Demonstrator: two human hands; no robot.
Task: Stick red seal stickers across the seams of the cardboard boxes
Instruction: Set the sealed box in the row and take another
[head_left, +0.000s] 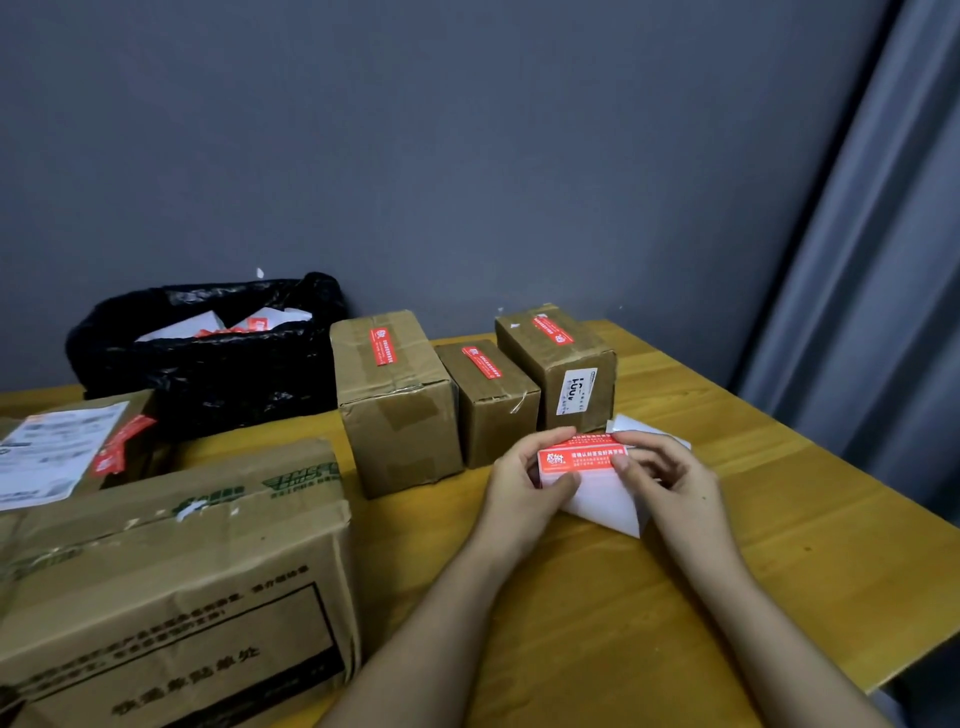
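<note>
Red sticker sheet (582, 460) sat between both hands, just above the wooden desk (779, 545), with its long axis running left to right across the view. The left hand (524, 483) pinched the sheet's left end, thumb under the lower edge and fingers curled over the top. The right hand (670, 480) pinched the right end, thumb tip on the red face near the corner, as if to peel a seal loose. White backing paper (608, 501) lay under the hands on the desk.

Three small boxes stood in a row just beyond the hands, touching or nearly so: the left box (395, 405), the middle box (493, 405) and the right box (561, 364). Each already carried a red seal on top. A large box (171, 571) lay to the left of the left hand, nearer the viewer, and no red seal showed on its top. It looked the likeliest target, so the sticker would need to travel leftward, and the left hand was the nearer one. A further box (78, 447) behind it bore a crumpled red seal. A black bag (208, 374) held scraps.
</note>
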